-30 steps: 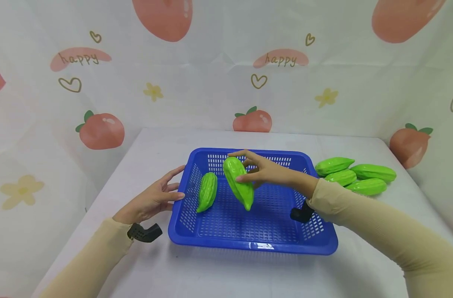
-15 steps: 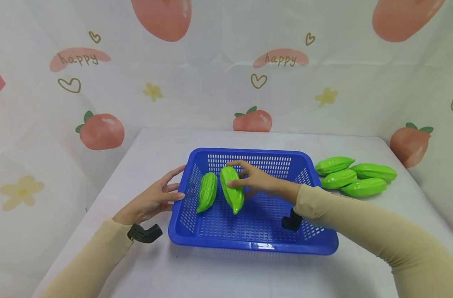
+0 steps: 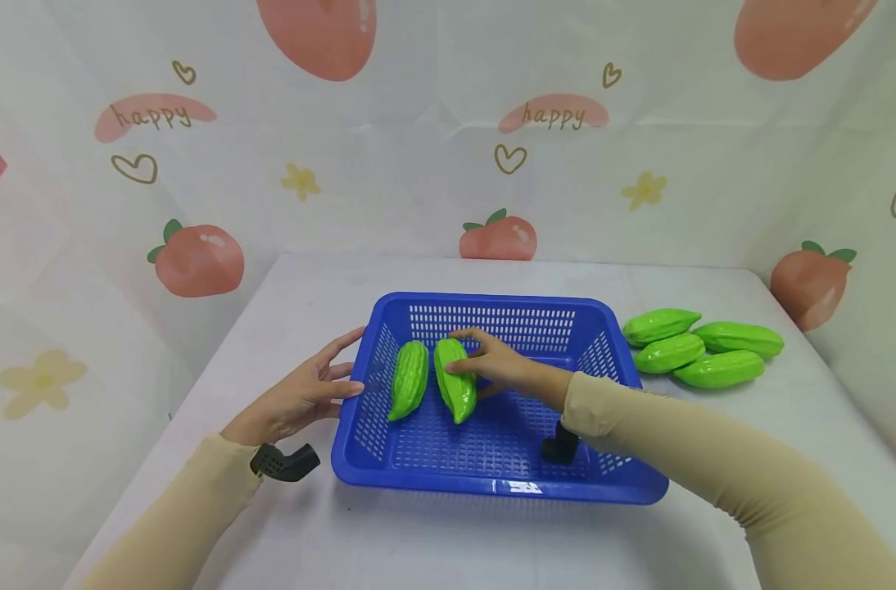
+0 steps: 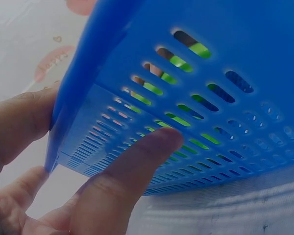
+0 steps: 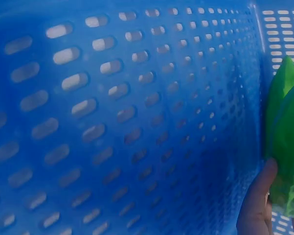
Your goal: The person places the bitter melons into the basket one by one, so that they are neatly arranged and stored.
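Inside the blue plastic basket (image 3: 455, 483), my right hand (image 3: 501, 365) holds a bright green bitter melon (image 3: 455, 389) between thumb and fingers, low over the basket floor. Whether the melon touches the floor I cannot tell. A second bitter melon (image 3: 409, 378) lies just left of it, along the basket's left side. My left hand (image 3: 300, 397) touches the outside of the left rim with its fingers spread and mostly straight. In the left wrist view its thumb (image 4: 137, 171) lies along the slotted wall. The right wrist view catches the held melon (image 5: 291, 152) at its right edge.
Several more bitter melons (image 3: 721, 370) lie in a group on the white table (image 3: 330, 287), to the right of the basket. A patterned cloth backdrop (image 3: 389, 164) rises behind the table and at its sides.
My right hand has lowered the bitter melon and shifted it left, bringing it beside the one in the basket. The left hand has stayed at the rim.
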`<state>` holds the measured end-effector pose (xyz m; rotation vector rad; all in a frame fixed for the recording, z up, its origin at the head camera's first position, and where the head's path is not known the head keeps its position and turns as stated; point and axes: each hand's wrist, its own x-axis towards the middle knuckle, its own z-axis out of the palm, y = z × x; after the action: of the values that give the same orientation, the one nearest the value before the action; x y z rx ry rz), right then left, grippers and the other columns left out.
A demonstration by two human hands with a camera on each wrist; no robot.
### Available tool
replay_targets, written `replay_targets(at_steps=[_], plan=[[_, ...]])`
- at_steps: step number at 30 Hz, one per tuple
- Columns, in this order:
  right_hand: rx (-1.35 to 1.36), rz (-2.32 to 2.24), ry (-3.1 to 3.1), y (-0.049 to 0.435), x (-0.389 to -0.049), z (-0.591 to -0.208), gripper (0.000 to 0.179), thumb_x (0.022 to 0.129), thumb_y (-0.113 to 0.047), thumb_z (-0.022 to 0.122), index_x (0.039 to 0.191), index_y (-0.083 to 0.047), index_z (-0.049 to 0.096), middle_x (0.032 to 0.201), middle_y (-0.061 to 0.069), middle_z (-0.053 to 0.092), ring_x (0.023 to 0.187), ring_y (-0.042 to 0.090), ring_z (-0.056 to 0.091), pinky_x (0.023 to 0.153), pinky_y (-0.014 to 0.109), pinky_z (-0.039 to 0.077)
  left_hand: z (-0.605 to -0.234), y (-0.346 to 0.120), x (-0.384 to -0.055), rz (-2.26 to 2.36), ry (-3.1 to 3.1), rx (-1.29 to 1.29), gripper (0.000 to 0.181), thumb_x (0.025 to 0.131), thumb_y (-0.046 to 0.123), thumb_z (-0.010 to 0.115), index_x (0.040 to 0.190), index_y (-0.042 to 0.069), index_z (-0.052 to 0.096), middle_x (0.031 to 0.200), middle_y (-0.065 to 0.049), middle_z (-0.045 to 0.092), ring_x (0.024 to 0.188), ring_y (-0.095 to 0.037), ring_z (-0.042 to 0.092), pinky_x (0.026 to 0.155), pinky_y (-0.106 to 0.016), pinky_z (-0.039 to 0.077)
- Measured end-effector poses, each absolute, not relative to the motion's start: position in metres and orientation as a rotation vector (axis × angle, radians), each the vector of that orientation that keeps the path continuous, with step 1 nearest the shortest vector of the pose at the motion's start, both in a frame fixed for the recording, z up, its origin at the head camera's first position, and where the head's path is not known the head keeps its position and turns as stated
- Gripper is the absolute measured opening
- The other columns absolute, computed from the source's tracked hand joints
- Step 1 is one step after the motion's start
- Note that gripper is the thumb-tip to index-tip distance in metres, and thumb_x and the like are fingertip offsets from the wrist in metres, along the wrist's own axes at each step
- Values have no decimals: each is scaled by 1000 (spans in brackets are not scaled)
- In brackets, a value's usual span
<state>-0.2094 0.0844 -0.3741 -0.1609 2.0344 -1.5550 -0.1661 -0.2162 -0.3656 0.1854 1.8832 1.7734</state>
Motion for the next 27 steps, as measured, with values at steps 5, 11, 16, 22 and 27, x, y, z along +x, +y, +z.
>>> replay_targets(at_steps=[5,11,16,22,27], plan=[[-120,-1585,2042,80,-208,-380,64,89,-14,67,145,-14,37,118,25,58,88,26,63,80,50,58,-365,-216,-165,1768,1892,180,90,91,12,67,156,34,8,151,-26,34,112,-33,64,90,-52,53],[-56,-1610,2047,75,-210,-386,64,89,-13,68,145,-14,36,114,21,56,85,22,57,81,50,57,-364,-215,-164,1763,1902,168,91,91,13,67,155,35,7,151,-25,34,112,-34,64,91,-51,53],[0,-1626,2046,72,-212,-388,64,90,-13,68,145,-14,36,119,23,54,86,22,56,83,50,57,-363,-214,-165,1758,1905,153,91,90,13,68,155,36,9,150,-25,35,111,-33,64,90,-51,54],[19,-1634,2038,70,-213,-388,64,90,-13,67,146,-15,35,126,25,51,89,23,55,83,49,57,-362,-214,-165,1755,1902,150,90,90,12,67,155,35,9,149,-26,36,109,-32,65,89,-50,54],[18,-1627,2043,70,-214,-389,64,91,-15,68,146,-15,35,130,25,49,92,24,54,84,50,57,-362,-215,-165,1752,1899,159,89,91,12,67,155,34,10,150,-26,35,110,-31,65,89,-50,54]])
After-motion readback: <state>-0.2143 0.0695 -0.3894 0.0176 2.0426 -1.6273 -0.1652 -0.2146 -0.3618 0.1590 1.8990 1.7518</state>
